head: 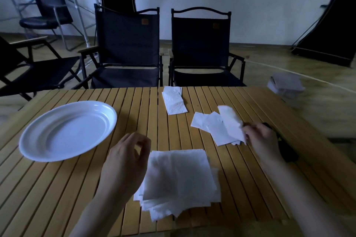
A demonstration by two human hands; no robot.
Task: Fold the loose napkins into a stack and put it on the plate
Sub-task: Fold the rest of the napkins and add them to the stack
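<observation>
A white oval plate (67, 131) sits on the left of the slatted wooden table, with nothing on it. A rough stack of folded white napkins (179, 181) lies near the front middle. My left hand (127, 161) hovers just left of that stack, fingers loosely curled, holding nothing. My right hand (260, 140) pinches the near edge of one white napkin (231, 123) and lifts it off a few loose napkins (210, 125) spread at the right. Another folded napkin (174, 100) lies near the table's far edge.
Behind my right hand a dark object (287, 150) lies on the table. Two black folding chairs (127, 50) stand across the table (57, 188), a third at the left. A pale pack (285, 84) lies on the floor at the right.
</observation>
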